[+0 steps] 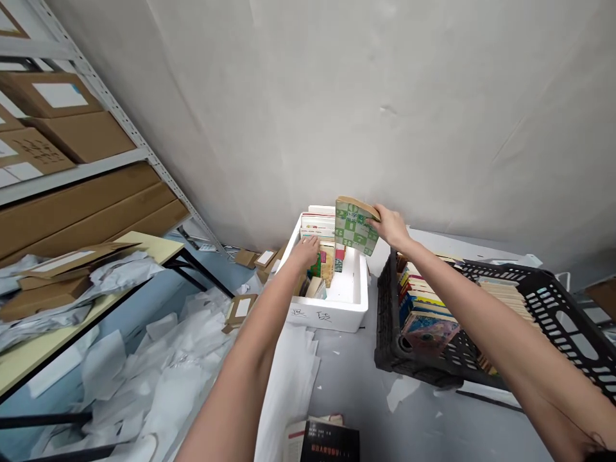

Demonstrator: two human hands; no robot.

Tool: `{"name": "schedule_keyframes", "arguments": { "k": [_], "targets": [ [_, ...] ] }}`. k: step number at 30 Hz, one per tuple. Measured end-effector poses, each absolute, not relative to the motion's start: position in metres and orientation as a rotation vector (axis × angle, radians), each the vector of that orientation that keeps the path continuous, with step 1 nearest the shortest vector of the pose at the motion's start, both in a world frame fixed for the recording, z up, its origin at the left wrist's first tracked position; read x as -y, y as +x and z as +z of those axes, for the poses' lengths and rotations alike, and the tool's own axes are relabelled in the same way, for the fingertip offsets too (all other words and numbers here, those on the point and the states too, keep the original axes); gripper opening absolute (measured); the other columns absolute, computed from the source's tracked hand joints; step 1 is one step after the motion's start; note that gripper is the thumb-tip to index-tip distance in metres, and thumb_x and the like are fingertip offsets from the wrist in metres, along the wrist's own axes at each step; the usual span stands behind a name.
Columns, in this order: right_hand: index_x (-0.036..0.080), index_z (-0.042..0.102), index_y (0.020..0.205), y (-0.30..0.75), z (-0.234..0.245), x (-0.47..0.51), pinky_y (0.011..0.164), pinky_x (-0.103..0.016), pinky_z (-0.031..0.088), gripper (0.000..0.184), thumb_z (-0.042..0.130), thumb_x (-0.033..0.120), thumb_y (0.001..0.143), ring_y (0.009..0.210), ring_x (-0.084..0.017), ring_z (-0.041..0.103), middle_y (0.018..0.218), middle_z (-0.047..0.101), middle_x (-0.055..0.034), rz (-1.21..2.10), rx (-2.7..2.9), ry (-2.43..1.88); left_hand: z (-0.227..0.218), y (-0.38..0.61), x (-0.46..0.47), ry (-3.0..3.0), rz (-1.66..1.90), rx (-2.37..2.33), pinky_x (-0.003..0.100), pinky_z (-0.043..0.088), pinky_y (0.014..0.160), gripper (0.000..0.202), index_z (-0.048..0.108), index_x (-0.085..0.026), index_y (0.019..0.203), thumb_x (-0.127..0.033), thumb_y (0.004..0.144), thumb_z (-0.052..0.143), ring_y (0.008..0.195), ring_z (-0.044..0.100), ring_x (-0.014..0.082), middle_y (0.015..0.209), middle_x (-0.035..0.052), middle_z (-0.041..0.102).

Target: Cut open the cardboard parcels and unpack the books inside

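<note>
My right hand [391, 226] grips the upper right edge of a green-and-white checked book [355, 226]. The book is tilted above the right side of a white foam box [353, 311], near its back wall. Inside the box, several books [317, 223] stand packed along the left, some with white tops and others with yellowish covers. My left hand [306, 251] rests over these books with its fingers stretched forward, touching their upper edges. Its fingertips are partly lost among the books, and it holds nothing that I can make out.
Right of the box stands a black plastic crate [414, 362] with rows of books. A black book [332, 443] lies at the bottom edge. Crumpled white packing [168, 385], a yellow-topped table [163, 247] and a shelf of cardboard boxes [91, 135] are at left; a grey wall [337, 102] rises behind.
</note>
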State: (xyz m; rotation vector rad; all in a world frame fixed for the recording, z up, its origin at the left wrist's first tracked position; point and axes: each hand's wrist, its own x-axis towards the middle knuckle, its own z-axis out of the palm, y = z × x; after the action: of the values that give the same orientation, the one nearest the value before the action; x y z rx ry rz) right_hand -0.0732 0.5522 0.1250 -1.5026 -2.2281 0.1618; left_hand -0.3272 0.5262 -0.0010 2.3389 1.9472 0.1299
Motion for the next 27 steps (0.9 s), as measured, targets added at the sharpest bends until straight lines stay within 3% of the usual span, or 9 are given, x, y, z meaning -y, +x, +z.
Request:
{"name": "schedule_keyframes", "arguments": {
  "k": [7, 11, 14, 17, 21, 27],
  "targets": [
    [0.020, 0.058, 0.104, -0.079, 0.104, -0.571, 0.065, -0.030, 0.038, 0.021, 0.051, 0.030, 0.087, 0.083, -0.026, 0.060, 0.097, 0.069, -0.0098, 0.141, 2.178, -1.478, -0.018, -0.331, -0.528, 2.437, -0.007, -1.961, 0.045, 0.028, 0.107, 0.068, 0.035, -0.010, 0.141, -0.024, 0.077, 0.051, 0.131, 0.037, 0.0328, 0.140, 0.0201, 0.044],
    [0.020, 0.059, 0.104, -0.083, 0.102, -0.573, 0.063, -0.028, 0.036, 0.021, 0.051, 0.031, 0.087, 0.083, -0.026, 0.060, 0.095, 0.069, -0.0090, 0.148, 2.222, -1.432, -0.014, -0.334, -0.508, 2.512, -0.005, -1.940, 0.043, 0.032, 0.100, 0.046, 0.051, -0.010, 0.127, -0.014, 0.082, 0.043, 0.120, 0.043, 0.0318, 0.122, 0.0203, 0.054],
    [0.020, 0.059, 0.105, -0.090, 0.104, -0.572, 0.064, -0.028, 0.036, 0.022, 0.051, 0.030, 0.087, 0.084, -0.026, 0.060, 0.094, 0.069, -0.0086, 0.142, 2.260, -1.373, -0.015, -0.338, -0.490, 2.570, 0.046, -1.916, 0.042, 0.033, 0.100, 0.037, 0.059, -0.014, 0.116, -0.012, 0.084, 0.040, 0.119, 0.045, 0.0304, 0.119, 0.0184, 0.054],
    [0.021, 0.059, 0.108, -0.102, 0.108, -0.569, 0.066, -0.029, 0.037, 0.024, 0.050, 0.028, 0.087, 0.086, -0.026, 0.060, 0.096, 0.069, -0.0085, 0.144, 2.296, -1.334, -0.017, -0.342, -0.482, 2.521, 0.034, -1.898, 0.041, 0.036, 0.099, 0.037, 0.059, -0.018, 0.116, -0.012, 0.083, 0.044, 0.115, 0.052, 0.0297, 0.120, 0.0168, 0.056],
    [0.022, 0.058, 0.112, -0.123, 0.107, -0.565, 0.070, -0.031, 0.040, 0.026, 0.051, 0.030, 0.088, 0.087, -0.026, 0.060, 0.100, 0.069, -0.0078, 0.197, 2.389, -1.277, -0.018, -0.344, -0.483, 2.360, -0.139, -1.907, 0.040, 0.043, 0.090, 0.039, 0.053, -0.019, 0.121, -0.014, 0.084, 0.044, 0.099, 0.063, 0.0274, 0.101, 0.0123, 0.068],
    [0.021, 0.055, 0.117, -0.165, 0.056, -0.564, 0.080, -0.032, 0.043, 0.029, 0.052, 0.028, 0.089, 0.099, -0.026, 0.059, 0.111, 0.067, -0.0092, 0.494, 2.495, -1.305, -0.013, -0.347, -0.487, 2.384, -0.176, -1.895, 0.040, 0.045, 0.088, 0.030, 0.055, -0.023, 0.112, -0.020, 0.082, 0.054, 0.098, 0.065, 0.0276, 0.099, 0.0100, 0.070]
  ]
}}
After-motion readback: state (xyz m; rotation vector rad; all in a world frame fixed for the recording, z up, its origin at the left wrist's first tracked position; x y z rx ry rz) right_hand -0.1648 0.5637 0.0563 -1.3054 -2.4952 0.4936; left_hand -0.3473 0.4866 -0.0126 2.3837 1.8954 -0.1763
